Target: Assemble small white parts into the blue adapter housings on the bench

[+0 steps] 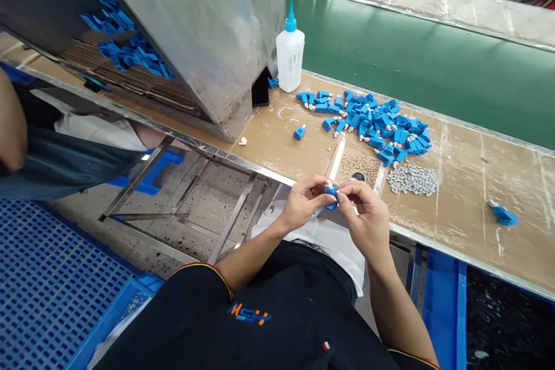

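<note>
Between my two hands, just over the table's front edge, is a small blue plastic part (331, 199) with a white tip on top. My left hand (302, 201) grips it from the left with thumb and fingers. From the other side my right hand (365, 218) pinches at it; whether a tiny piece sits in those fingertips cannot be made out. Beyond my hands lies a heap of similar blue parts (368, 118) with white tips. A pile of small grey pieces (413, 180) is just right of my right hand. One blue part (299, 132) lies alone left of the heap.
A white bottle with a blue nozzle (290, 55) stands beside a large metal housing (208, 23) holding more blue parts. A green conveyor belt (411, 49) runs behind the table. Another blue part (503, 214) lies far right. A person's arm (11, 121) shows at left, above a blue crate (52, 277).
</note>
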Available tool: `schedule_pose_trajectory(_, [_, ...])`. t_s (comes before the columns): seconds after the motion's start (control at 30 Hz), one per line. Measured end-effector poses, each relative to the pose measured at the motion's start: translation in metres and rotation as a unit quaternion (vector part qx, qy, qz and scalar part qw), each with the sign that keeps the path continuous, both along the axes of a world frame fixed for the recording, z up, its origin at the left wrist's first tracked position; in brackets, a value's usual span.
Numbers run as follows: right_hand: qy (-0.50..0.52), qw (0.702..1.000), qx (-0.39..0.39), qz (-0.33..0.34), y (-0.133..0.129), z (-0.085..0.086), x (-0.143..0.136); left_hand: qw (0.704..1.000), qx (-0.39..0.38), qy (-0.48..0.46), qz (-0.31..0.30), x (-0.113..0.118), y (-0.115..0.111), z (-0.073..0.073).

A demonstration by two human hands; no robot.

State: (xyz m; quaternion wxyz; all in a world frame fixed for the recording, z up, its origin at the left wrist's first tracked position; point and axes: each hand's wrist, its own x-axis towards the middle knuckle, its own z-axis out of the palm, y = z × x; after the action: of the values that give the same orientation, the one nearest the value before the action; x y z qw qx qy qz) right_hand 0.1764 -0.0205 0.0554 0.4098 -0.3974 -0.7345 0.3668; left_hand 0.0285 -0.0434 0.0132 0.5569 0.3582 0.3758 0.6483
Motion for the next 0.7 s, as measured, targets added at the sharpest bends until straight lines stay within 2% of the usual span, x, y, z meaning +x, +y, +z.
schedule_pose_trajectory(0.1, [-0.029,0.999,0.03,0.005,0.002,0.0,0.0,1.0,0.005,0.024,0.01,-0.002,0.0,-0.004])
schedule_pose_trajectory(0.27, [-0.043,0.997,0.059,0.022,0.004,-0.003,0.0,0.992,0.03,0.118,0.039,-0.01,-0.002,-0.008])
schedule_pose_trajectory(0.43, [-0.024,0.998,0.039,0.04,-0.002,-0.008,0.002,0.982,0.066,0.175,0.012,-0.018,-0.009,-0.004])
schedule_pose_trajectory(0.57, [-0.016,0.999,0.021,0.023,-0.013,-0.011,0.004,0.983,0.069,0.172,0.002,-0.018,-0.017,-0.005])
schedule_pose_trajectory(0.7, [0.03,0.999,-0.004,0.019,-0.025,-0.014,0.004,0.993,0.056,0.103,-0.007,-0.015,-0.026,-0.008])
